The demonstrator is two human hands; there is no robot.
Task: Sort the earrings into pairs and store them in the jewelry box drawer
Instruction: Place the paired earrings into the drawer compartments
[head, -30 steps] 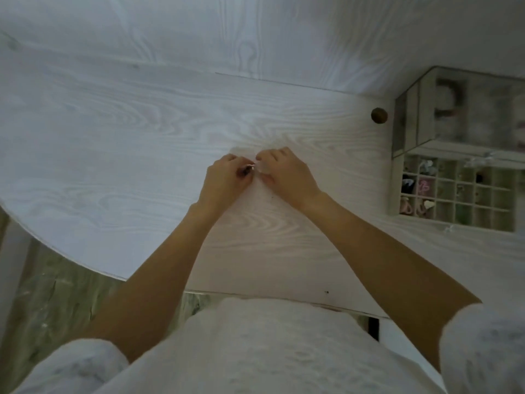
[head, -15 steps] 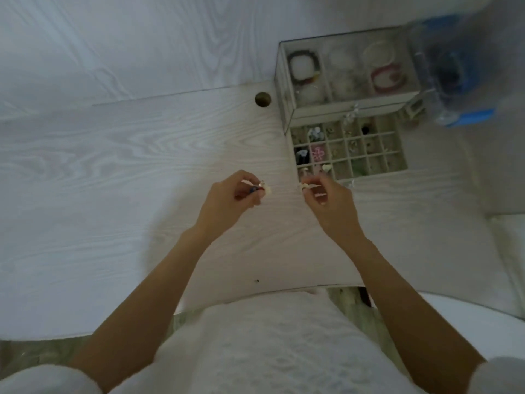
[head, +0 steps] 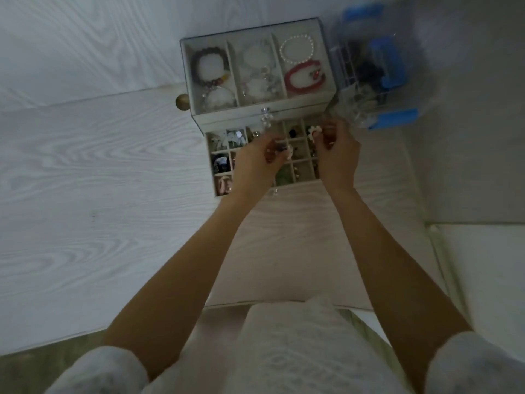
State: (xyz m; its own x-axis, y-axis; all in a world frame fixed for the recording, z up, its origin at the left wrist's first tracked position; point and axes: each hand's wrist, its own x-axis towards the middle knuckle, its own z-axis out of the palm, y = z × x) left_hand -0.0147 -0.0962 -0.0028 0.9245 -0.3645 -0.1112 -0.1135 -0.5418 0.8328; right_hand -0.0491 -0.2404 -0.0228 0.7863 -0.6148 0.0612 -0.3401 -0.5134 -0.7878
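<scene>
Pale wood-grain laminate covers the table [head: 85, 172], and against its far edge, at about one o'clock from the frame's centre, the jewelry box [head: 257, 72] is stood so that its drawer [head: 218, 191] can be pulled toward the person. The drawer is drawn out and its grid of small compartments is exposed, which is presumably why both hands are held directly above it. Bracelets are seen through the clear lid of the box, kept apart from the earring grid below.

A small pale earring [head: 314, 131] is pinched between the fingertips of the right hand [head: 338, 155], over the compartments at the drawer's far right, at roughly twelve o'clock from that hand's wrist. The left hand [head: 252, 163] is curled around a second small piece [head: 288, 151], pale with a darker part, held over the middle of the grid. The two pieces are likely kept one in each hand so that a matched pair can be lowered together into one compartment; which compartment is meant cannot be told, as the hands cover much of the grid.

Several compartments at the drawer's left are already filled, so the sorting is judged to be well under way. At three o'clock from the box, just beside it, a clear container with blue parts [head: 380, 75] is stood, blurred.
</scene>
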